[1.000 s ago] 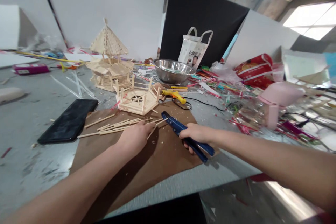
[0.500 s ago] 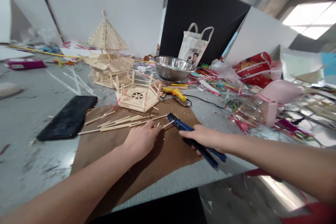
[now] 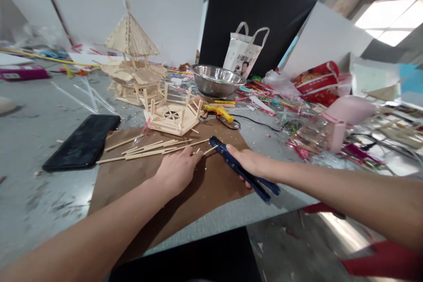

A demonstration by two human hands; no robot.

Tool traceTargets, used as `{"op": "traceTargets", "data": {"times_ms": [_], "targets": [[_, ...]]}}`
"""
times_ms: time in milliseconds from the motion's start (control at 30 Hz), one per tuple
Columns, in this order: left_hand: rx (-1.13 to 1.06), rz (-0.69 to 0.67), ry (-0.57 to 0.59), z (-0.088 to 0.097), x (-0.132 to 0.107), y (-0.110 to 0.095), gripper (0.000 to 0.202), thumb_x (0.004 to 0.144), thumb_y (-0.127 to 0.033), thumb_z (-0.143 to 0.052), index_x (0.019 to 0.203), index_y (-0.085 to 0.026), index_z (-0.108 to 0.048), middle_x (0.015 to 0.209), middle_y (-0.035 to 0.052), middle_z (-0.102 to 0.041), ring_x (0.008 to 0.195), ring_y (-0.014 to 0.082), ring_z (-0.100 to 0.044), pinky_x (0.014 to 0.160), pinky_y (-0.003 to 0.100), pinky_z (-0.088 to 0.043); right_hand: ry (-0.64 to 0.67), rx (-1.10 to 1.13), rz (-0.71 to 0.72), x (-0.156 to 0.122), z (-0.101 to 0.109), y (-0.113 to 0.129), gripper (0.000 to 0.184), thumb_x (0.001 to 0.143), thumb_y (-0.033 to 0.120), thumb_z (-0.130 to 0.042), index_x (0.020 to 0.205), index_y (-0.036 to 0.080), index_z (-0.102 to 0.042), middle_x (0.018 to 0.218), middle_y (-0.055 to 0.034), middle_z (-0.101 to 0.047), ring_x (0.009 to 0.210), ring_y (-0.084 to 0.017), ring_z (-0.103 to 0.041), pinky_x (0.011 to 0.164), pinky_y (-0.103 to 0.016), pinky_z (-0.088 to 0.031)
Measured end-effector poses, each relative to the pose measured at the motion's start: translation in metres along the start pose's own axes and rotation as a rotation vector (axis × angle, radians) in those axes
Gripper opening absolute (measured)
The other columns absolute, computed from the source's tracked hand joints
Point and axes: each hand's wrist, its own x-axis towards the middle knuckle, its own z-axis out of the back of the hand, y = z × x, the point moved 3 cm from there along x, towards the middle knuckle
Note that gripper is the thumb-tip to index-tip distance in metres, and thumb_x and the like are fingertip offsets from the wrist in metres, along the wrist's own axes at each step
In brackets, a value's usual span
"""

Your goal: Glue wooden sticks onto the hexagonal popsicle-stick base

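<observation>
My left hand [image 3: 176, 171] is closed in a pinch on a thin wooden stick [image 3: 210, 150] above a brown sheet [image 3: 211, 189]. The stick's far end reaches the jaws of a blue hand cutter [image 3: 228, 158]. Wrapped round the cutter's handles is my right hand [image 3: 246, 161]; the handles stand slightly apart. Several loose wooden sticks [image 3: 148, 148] lie on the sheet by my left fingers. Just behind them is a hexagonal wooden-stick base [image 3: 170, 119] with short upright posts. A pagoda model [image 3: 132, 39] of the same sticks stands farther back.
A black phone [image 3: 82, 143] lies left of the sheet. Behind the sheet are a yellow glue gun [image 3: 220, 111] with a black cord and a steel bowl [image 3: 216, 80]. A pink-lidded jug [image 3: 333, 130] stands to the right among scraps. The table edge [image 3: 205, 224] is close to me.
The view has shifted slightly, so everything sits a little higher and farther left. Both hands keep their hold on the stick and the cutter, with the stick still at the jaws.
</observation>
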Motion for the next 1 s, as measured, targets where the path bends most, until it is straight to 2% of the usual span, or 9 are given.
{"op": "traceTargets", "data": {"times_ms": [367, 833, 1000], "targets": [[0.048, -0.008, -0.021, -0.0004, 0.0008, -0.0012, 0.033, 0.079, -0.022, -0.028, 0.109, -0.029, -0.037, 0.087, 0.004, -0.05, 0.067, 0.0181, -0.055, 0.05, 0.027, -0.039, -0.009, -0.075, 0.017, -0.0005, -0.0009, 0.0036, 0.072, 0.058, 0.076, -0.013, 0.061, 0.013, -0.046, 0.053, -0.0078, -0.056, 0.033, -0.014, -0.052, 0.035, -0.028, -0.044], [0.052, 0.004, 0.021, -0.0005, 0.0009, -0.0024, 0.039, 0.077, -0.019, -0.028, 0.115, -0.028, -0.032, 0.09, 0.005, -0.049, 0.072, 0.019, -0.054, 0.055, 0.029, -0.041, -0.015, -0.088, 0.044, 0.005, -0.0017, -0.0006, 0.073, 0.056, 0.077, -0.01, 0.059, 0.013, -0.044, 0.054, -0.0082, -0.056, 0.033, -0.013, -0.051, 0.033, -0.026, -0.042], [0.052, 0.018, 0.026, 0.0002, 0.0008, -0.0025, 0.039, 0.078, -0.02, -0.028, 0.115, -0.029, -0.032, 0.09, 0.0053, -0.05, 0.072, 0.0189, -0.054, 0.054, 0.028, -0.041, -0.076, -0.122, 0.126, 0.0026, -0.0047, -0.0018, 0.071, 0.06, 0.075, -0.007, 0.064, 0.015, -0.044, 0.048, -0.0052, -0.053, 0.03, -0.013, -0.049, 0.03, -0.026, -0.04]]}}
